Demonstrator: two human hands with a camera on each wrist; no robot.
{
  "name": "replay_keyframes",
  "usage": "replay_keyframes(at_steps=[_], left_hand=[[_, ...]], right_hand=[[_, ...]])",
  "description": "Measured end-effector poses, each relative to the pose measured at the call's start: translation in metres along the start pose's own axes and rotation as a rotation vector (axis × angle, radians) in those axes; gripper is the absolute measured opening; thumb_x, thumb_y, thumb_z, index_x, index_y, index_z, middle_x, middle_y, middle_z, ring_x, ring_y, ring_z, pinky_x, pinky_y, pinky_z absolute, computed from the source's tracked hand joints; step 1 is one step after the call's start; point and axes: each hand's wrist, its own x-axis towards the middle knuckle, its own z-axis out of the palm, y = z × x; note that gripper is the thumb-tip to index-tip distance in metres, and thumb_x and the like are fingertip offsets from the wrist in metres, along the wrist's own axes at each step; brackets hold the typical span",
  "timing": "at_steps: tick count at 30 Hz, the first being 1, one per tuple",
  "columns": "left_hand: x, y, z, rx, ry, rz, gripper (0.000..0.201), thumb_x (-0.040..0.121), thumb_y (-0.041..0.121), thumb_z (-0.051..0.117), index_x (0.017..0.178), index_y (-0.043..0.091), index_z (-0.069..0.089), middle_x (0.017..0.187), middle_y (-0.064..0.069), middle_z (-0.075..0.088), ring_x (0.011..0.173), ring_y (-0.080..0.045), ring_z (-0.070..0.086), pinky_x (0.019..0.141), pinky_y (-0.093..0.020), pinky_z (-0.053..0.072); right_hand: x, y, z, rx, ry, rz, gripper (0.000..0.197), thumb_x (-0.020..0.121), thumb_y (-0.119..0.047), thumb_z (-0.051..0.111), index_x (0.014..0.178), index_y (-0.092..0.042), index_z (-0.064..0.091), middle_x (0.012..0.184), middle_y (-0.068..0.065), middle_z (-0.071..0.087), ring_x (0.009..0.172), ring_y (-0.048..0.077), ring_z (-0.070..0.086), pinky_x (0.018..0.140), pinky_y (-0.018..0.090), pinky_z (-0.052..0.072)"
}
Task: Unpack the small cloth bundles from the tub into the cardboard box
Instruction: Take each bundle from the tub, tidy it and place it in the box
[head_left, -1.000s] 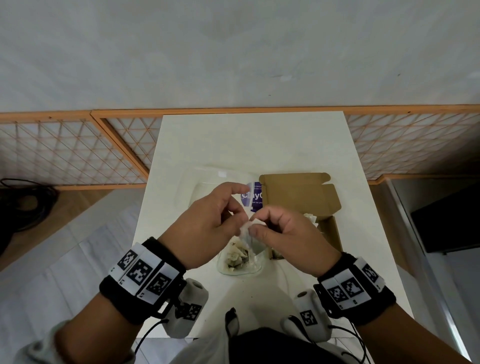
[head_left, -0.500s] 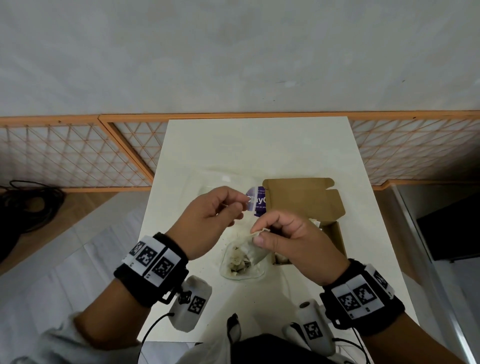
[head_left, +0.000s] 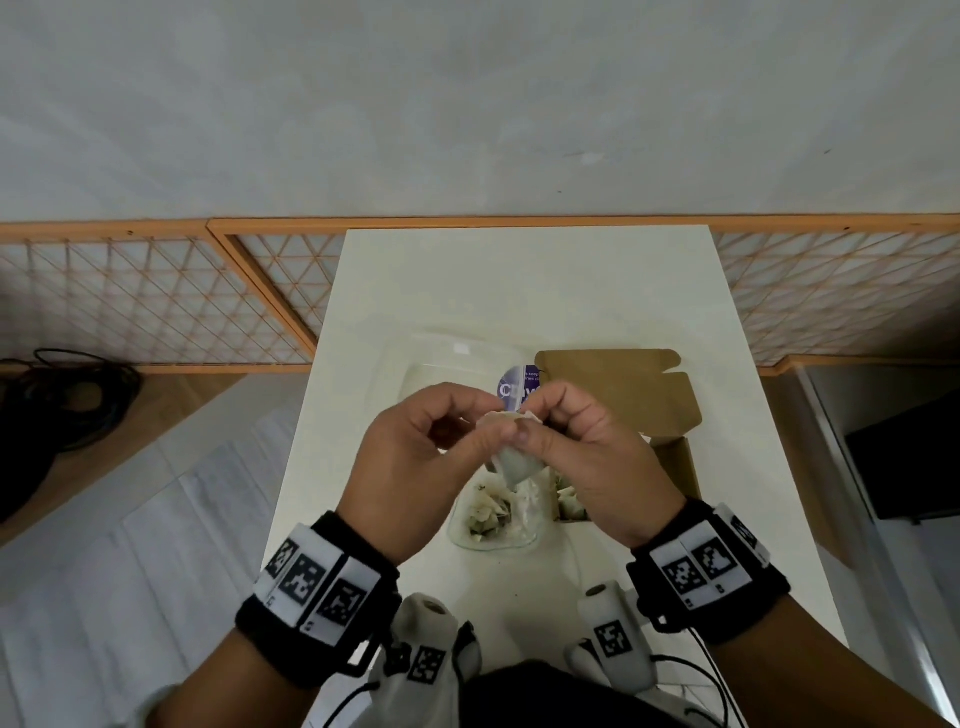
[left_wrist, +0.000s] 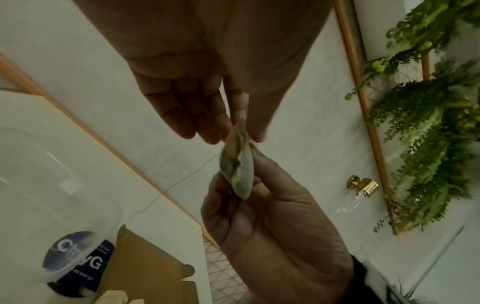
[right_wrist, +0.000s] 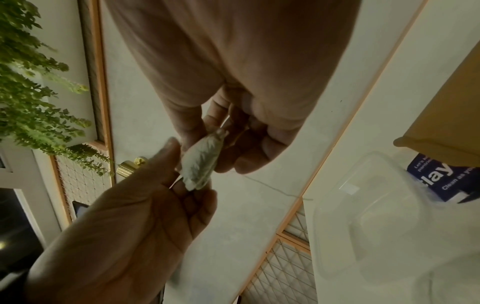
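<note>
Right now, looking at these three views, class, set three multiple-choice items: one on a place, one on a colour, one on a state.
1. Where is the cardboard box?
A. right of the clear tub
B. on the floor
C. left of the tub

2. What colour is the label beyond the hands?
A. red
B. purple
C. yellow

3. What holds the cloth bundle?
A. nothing
B. left hand alone
C. both, with the right hand

Answers: 1 A, head view shows it; 2 B, purple with white lettering; 3 C, both wrist views show both pinching it.
</note>
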Motion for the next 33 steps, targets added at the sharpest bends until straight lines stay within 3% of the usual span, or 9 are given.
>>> replay_keyframes(at_steps=[3, 5, 7, 12, 16, 21, 27, 31, 33], left_hand=[[0.005, -0.006, 0.0, -0.005, 0.02, 0.014, 0.006, 0.095, 0.009, 0.072, 0.094, 0.012, 0.077, 0.083, 0.001, 0.078, 0.072, -0.012, 0.072, 0.07, -0.019, 0.056], [0.006, -0.012, -0.003, 0.053, 0.028, 0.008, 0.01, 0.096, 0.009, 0.071, 0.094, 0.015, 0.078, 0.086, 0.008, 0.079, 0.077, -0.004, 0.072, 0.072, -0.014, 0.054], [0.005, -0.021, -0.009, 0.145, 0.054, -0.005, 0.011, 0.096, 0.012, 0.072, 0.094, 0.021, 0.078, 0.089, 0.016, 0.078, 0.083, -0.001, 0.072, 0.075, -0.01, 0.052], [-0.009, -0.046, -0.027, 0.266, 0.114, -0.075, 0.009, 0.096, 0.02, 0.073, 0.097, 0.027, 0.078, 0.092, 0.022, 0.077, 0.088, 0.004, 0.071, 0.075, -0.006, 0.049], [-0.023, -0.058, -0.037, 0.314, 0.113, -0.115, 0.009, 0.096, 0.02, 0.072, 0.098, 0.026, 0.078, 0.091, 0.021, 0.076, 0.087, 0.007, 0.069, 0.074, -0.003, 0.047], [-0.033, -0.067, -0.042, 0.316, 0.066, -0.142, 0.011, 0.096, 0.02, 0.073, 0.096, 0.03, 0.078, 0.093, 0.024, 0.076, 0.089, 0.001, 0.071, 0.077, -0.008, 0.05], [-0.039, -0.067, -0.041, 0.316, -0.009, -0.149, 0.014, 0.095, 0.015, 0.073, 0.093, 0.028, 0.078, 0.091, 0.021, 0.076, 0.087, -0.001, 0.072, 0.077, -0.009, 0.051], [-0.035, -0.067, -0.041, 0.311, -0.006, -0.146, 0.015, 0.095, 0.015, 0.073, 0.092, 0.029, 0.077, 0.092, 0.022, 0.076, 0.088, -0.001, 0.071, 0.077, -0.009, 0.051], [-0.033, -0.067, -0.041, 0.309, -0.007, -0.147, 0.015, 0.095, 0.016, 0.073, 0.092, 0.031, 0.077, 0.093, 0.023, 0.075, 0.088, -0.001, 0.071, 0.078, -0.01, 0.052]], right_hand=[[0.007, 0.003, 0.004, -0.039, -0.025, 0.004, 0.012, 0.091, -0.018, 0.074, 0.099, -0.013, 0.067, 0.092, 0.015, 0.064, 0.087, 0.027, 0.06, 0.08, 0.04, 0.053], [0.011, 0.008, 0.002, -0.07, -0.027, 0.026, 0.018, 0.092, -0.019, 0.076, 0.107, -0.012, 0.069, 0.1, 0.011, 0.069, 0.091, 0.025, 0.064, 0.083, 0.041, 0.055], [0.015, 0.018, -0.004, -0.143, -0.009, 0.078, 0.023, 0.095, -0.018, 0.076, 0.116, -0.014, 0.07, 0.105, 0.005, 0.073, 0.091, 0.02, 0.068, 0.082, 0.036, 0.059], [0.017, 0.084, -0.026, -0.855, -0.095, 0.214, 0.016, 0.102, -0.027, 0.063, 0.115, -0.026, 0.072, 0.102, -0.014, 0.074, 0.086, 0.004, 0.069, 0.08, 0.026, 0.055], [0.022, 0.138, -0.026, -1.26, -0.273, 0.208, 0.027, 0.108, -0.029, 0.047, 0.12, -0.023, 0.07, 0.112, -0.001, 0.072, 0.097, 0.018, 0.065, 0.082, 0.029, 0.047], [0.039, 0.157, -0.014, -1.64, -0.394, 0.174, 0.031, 0.105, -0.013, 0.044, 0.13, -0.026, 0.058, 0.116, 0.006, 0.068, 0.103, 0.03, 0.069, 0.084, 0.039, 0.055], [0.054, 0.158, -0.004, -1.841, -0.55, 0.233, 0.03, 0.104, -0.01, 0.047, 0.128, -0.019, 0.063, 0.121, 0.009, 0.068, 0.109, 0.031, 0.07, 0.09, 0.041, 0.056], [0.051, 0.158, -0.013, -1.772, -0.473, 0.276, 0.026, 0.105, -0.013, 0.047, 0.122, -0.021, 0.065, 0.12, 0.006, 0.066, 0.106, 0.028, 0.07, 0.088, 0.04, 0.057], [0.048, 0.151, -0.016, -1.66, -0.369, 0.3, 0.017, 0.106, -0.02, 0.047, 0.111, -0.022, 0.064, 0.113, 0.003, 0.066, 0.098, 0.025, 0.068, 0.081, 0.037, 0.055]])
